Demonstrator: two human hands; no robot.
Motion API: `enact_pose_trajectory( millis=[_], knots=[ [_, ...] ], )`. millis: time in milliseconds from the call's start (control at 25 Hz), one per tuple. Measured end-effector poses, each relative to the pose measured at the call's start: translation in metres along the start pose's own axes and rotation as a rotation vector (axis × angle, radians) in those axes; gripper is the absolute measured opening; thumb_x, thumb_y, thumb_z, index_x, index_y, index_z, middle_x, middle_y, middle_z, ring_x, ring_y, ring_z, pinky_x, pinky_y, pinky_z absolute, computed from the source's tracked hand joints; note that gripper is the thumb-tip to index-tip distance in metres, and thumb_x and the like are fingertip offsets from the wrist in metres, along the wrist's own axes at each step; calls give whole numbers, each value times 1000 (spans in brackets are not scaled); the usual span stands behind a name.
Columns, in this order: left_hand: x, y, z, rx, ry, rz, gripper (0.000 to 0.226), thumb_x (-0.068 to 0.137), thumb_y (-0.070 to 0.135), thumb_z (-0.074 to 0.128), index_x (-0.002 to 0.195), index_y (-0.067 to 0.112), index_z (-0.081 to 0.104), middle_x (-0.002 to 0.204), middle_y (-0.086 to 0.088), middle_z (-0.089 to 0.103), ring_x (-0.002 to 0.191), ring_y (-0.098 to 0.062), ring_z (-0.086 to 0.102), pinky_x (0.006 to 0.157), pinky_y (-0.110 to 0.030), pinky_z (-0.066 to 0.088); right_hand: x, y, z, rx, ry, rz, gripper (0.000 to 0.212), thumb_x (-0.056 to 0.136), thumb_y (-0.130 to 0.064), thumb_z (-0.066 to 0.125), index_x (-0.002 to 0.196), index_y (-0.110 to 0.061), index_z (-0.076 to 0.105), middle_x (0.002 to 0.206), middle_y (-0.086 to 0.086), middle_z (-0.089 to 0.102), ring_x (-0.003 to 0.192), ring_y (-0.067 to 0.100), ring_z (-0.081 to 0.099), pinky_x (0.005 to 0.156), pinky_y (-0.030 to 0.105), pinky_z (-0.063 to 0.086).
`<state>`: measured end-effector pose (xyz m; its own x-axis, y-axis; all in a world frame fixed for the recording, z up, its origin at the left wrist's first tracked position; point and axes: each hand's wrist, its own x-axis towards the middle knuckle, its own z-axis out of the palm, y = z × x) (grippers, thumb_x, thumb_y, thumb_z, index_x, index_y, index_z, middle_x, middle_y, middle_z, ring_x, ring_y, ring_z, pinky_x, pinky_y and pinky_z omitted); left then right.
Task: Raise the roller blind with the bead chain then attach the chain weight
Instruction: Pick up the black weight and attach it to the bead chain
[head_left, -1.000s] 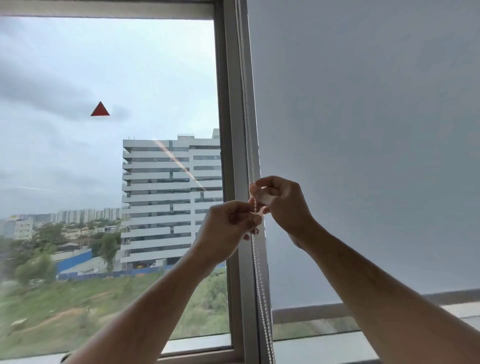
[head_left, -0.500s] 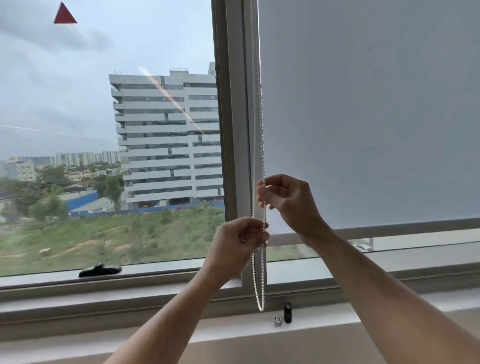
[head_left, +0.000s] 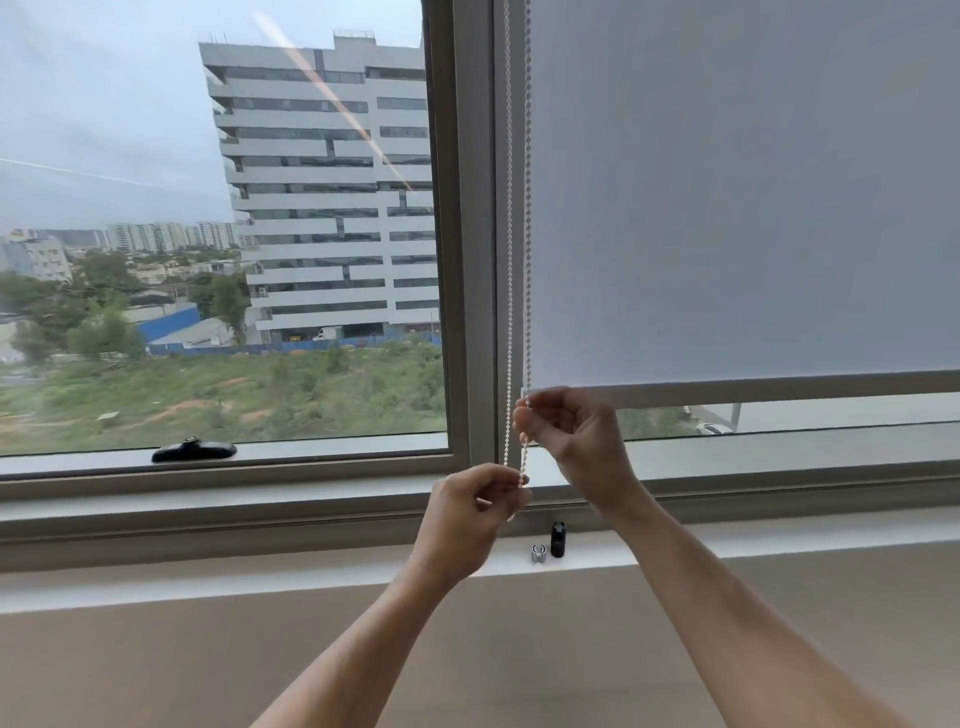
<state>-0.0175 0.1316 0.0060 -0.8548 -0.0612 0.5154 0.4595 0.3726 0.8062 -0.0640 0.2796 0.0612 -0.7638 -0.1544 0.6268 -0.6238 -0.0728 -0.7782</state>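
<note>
A white bead chain (head_left: 528, 208) hangs in two strands beside the window frame. My right hand (head_left: 574, 436) pinches one strand just under the blind's bottom bar (head_left: 779, 387). Lower and to the left, my left hand (head_left: 467, 514) is closed on the chain near its lower end. The grey roller blind (head_left: 737, 197) covers the right pane down to a narrow gap above the sill. A small black piece (head_left: 558, 539) and a small silver piece (head_left: 538, 553) stand on the sill below my hands.
A grey mullion (head_left: 467, 234) separates the uncovered left pane from the blind. A black window handle (head_left: 195, 450) lies on the left frame. The white sill (head_left: 208, 577) runs across, with a beige wall below it.
The view has tilted down, bringing the sill and the two small pieces into sight. Both hands have moved down along the chain; the left hand now sits lower than the right.
</note>
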Motion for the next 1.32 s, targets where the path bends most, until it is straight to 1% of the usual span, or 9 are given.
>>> enact_pose_trajectory(
  millis=[160,240,440,600,760,880,1000,1160,1320],
  knots=[
    [-7,-16,16,21,32,-17,25,80,9,78,78,34,72,72,23,74,72,2,70,67,-16,52,-21,27,-2,-19,-3,69,7,82,-12,79,84,-16,74,77,6,75,70,19,69,76,45,58],
    [-9,-22,20,27,53,-10,20,80,10,78,80,29,74,72,19,74,72,3,69,66,-14,51,-29,38,-6,-14,-25,90,7,82,-12,79,84,-16,74,76,6,74,71,19,69,75,46,57],
    [-12,-31,25,3,88,-19,21,81,11,78,80,31,72,74,21,74,72,3,68,64,-13,50,-48,77,-26,-8,-11,172,3,84,-24,77,86,-22,75,79,4,76,74,21,71,71,31,59],
    [-10,-39,25,-34,108,-56,21,82,13,76,81,34,73,80,22,76,79,-2,71,70,-17,53,-69,141,-43,-119,124,437,6,85,-14,73,87,-20,72,73,0,74,65,15,66,60,22,50],
    [-9,-53,28,2,115,-50,14,84,17,75,86,30,76,86,12,76,75,-6,68,71,-18,51,-83,200,-45,-309,207,681,17,87,-20,70,103,-18,64,93,7,71,83,25,69,72,30,52],
    [-7,-65,28,43,94,-25,9,84,20,74,90,27,77,87,13,73,73,0,63,70,-13,46,-77,230,-41,-421,239,752,35,85,-22,70,117,-13,60,96,7,67,92,26,65,83,36,51],
    [-3,-72,24,43,72,3,15,85,18,74,89,32,75,87,18,72,79,2,64,71,-10,44,-64,250,-35,-470,206,790,48,84,-23,71,128,-12,54,108,8,63,102,27,60,87,34,47],
    [2,-82,19,43,68,23,15,84,19,74,92,32,76,93,13,72,87,-9,64,73,-20,47,-53,270,-28,-540,152,786,53,85,-24,72,134,-11,53,122,13,62,116,31,56,98,41,47],
    [2,-87,20,73,71,49,16,84,19,76,96,29,78,98,11,66,101,-17,60,83,-32,51,-46,282,-27,-567,175,776,46,85,-21,73,128,-11,59,122,14,65,115,30,57,93,36,45]
  ],
)
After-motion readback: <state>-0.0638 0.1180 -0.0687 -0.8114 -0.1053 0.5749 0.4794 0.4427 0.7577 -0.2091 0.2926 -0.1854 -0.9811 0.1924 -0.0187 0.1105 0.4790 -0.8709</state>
